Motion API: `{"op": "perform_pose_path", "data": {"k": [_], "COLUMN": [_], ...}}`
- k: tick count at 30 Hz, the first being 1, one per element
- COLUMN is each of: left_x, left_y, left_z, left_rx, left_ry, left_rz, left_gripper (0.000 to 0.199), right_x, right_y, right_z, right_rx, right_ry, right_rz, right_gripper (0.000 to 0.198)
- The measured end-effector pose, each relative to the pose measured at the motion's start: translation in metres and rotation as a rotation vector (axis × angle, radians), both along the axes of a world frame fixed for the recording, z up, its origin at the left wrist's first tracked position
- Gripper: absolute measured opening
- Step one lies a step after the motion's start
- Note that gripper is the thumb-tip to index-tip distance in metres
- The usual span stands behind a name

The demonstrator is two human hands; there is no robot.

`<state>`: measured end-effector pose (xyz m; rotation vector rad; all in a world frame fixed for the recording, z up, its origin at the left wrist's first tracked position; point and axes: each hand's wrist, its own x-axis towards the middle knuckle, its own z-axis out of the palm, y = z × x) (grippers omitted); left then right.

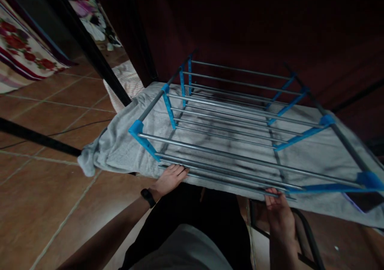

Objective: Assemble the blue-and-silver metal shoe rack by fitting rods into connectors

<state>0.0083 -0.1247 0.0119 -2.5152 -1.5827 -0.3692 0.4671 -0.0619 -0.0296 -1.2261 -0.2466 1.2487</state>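
A rack of grey metal tubes (228, 155) with blue plastic connectors (137, 127) stands on a bed-like surface covered by a grey blanket (117, 150). Along the near edge lies a separate metal tube (222, 182), close to the rack's lowest bars. My left hand (171, 179), with a dark wristband, is closed over this tube near its left end. Toward the other end, my right hand (279, 212) grips the same tube, thumb on top and fingers partly hidden beneath it.
A phone (364, 201) lies on the blanket at the right. Behind the rack rises a dark red panel (240, 26). Black poles (87, 48) cross the left side above the tiled floor (54, 190). A curved black metal frame (309, 232) stands beside my right wrist.
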Motion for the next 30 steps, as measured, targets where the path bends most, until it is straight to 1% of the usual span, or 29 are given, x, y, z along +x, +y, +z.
{"op": "perform_pose_path", "data": {"k": [2, 6, 8, 12, 14, 17, 20, 23, 25, 27, 30], "left_x": [0.000, 0.000, -0.001, -0.009, -0.015, -0.022, -0.027, -0.035, -0.039, -0.042, -0.044], "left_y": [0.001, 0.000, -0.002, -0.002, 0.003, 0.010, 0.013, 0.011, 0.011, 0.010, 0.008], "left_z": [0.004, 0.011, 0.011, 0.003, -0.002, -0.005, -0.003, -0.003, -0.005, -0.007, -0.012], "left_rx": [0.000, -0.017, 0.019, 0.160, 0.190, 0.246, 0.252, 0.239, 0.281, 0.332, 0.352], "left_ry": [-0.020, -0.042, -0.047, -0.048, -0.048, -0.097, -0.139, -0.085, -0.023, 0.014, 0.002], "left_rz": [0.008, -0.005, -0.011, -0.027, -0.065, -0.126, -0.165, -0.203, -0.243, -0.277, -0.265], "left_gripper": [0.022, 0.020, 0.020, 0.024, 0.028, 0.034, 0.036, 0.031, 0.030, 0.035, 0.036], "right_x": [-0.003, -0.007, -0.010, -0.024, -0.032, -0.040, -0.044, -0.047, -0.049, -0.051, -0.053], "right_y": [0.001, 0.001, 0.000, 0.000, 0.002, 0.005, 0.004, 0.002, 0.002, 0.004, 0.007], "right_z": [0.002, 0.005, 0.008, 0.023, 0.032, 0.042, 0.050, 0.057, 0.063, 0.069, 0.080], "right_rx": [-0.016, -0.018, -0.019, 0.024, 0.083, 0.154, 0.218, 0.275, 0.285, 0.275, 0.283], "right_ry": [0.009, 0.010, 0.037, 0.151, 0.193, 0.220, 0.228, 0.212, 0.191, 0.184, 0.211], "right_rz": [-0.025, -0.025, -0.027, -0.085, -0.126, -0.142, -0.131, -0.131, -0.144, -0.161, -0.188], "right_gripper": [0.017, 0.013, 0.011, 0.009, 0.009, 0.011, 0.017, 0.023, 0.023, 0.023, 0.021]}}
